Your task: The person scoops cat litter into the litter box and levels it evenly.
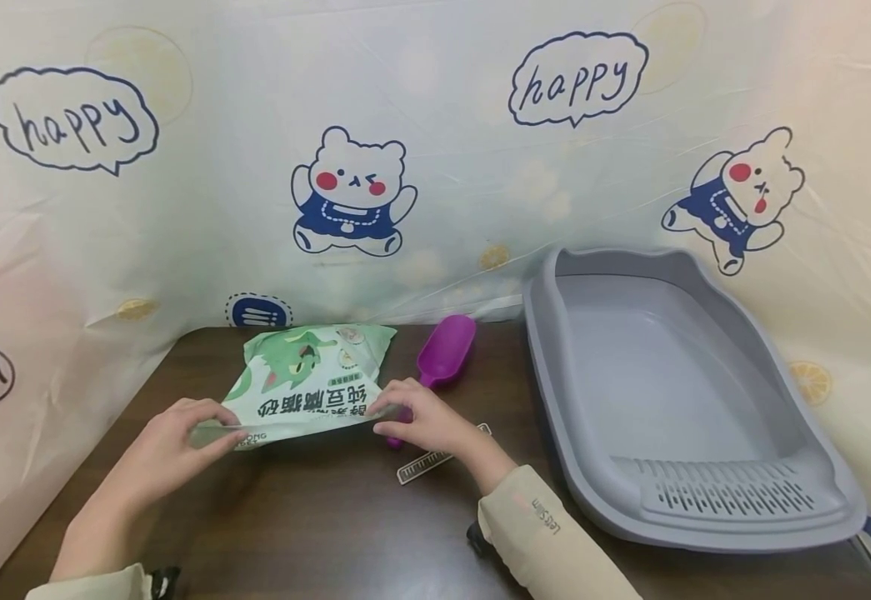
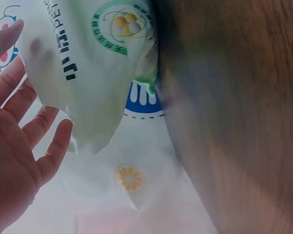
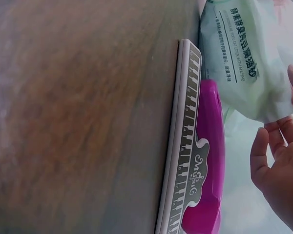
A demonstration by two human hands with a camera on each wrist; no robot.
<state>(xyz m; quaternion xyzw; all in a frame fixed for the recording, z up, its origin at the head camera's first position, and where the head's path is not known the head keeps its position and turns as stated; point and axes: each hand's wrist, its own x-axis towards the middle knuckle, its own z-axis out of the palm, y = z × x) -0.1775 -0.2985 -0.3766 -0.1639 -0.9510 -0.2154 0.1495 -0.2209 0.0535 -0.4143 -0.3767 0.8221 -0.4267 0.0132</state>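
A pale green bag of cat litter (image 1: 307, 375), printed with a green cat, lies at the back left of the table, its near edge lifted toward me. My left hand (image 1: 176, 442) pinches the left corner of that edge between thumb and fingers. At the opposite corner my right hand (image 1: 423, 417) pinches the edge too. In the left wrist view the bag's end (image 2: 88, 97) stretches flat beside the fingers. Under my right hand lie the handle of a purple scoop (image 1: 446, 350) and a slim strip printed with piano keys (image 3: 185, 122).
A big grey litter tray (image 1: 675, 358) with a slotted front ledge stands at the right of the dark wooden table (image 1: 315, 533). Behind the table hangs a pale cloth (image 1: 465, 183) with bear drawings.
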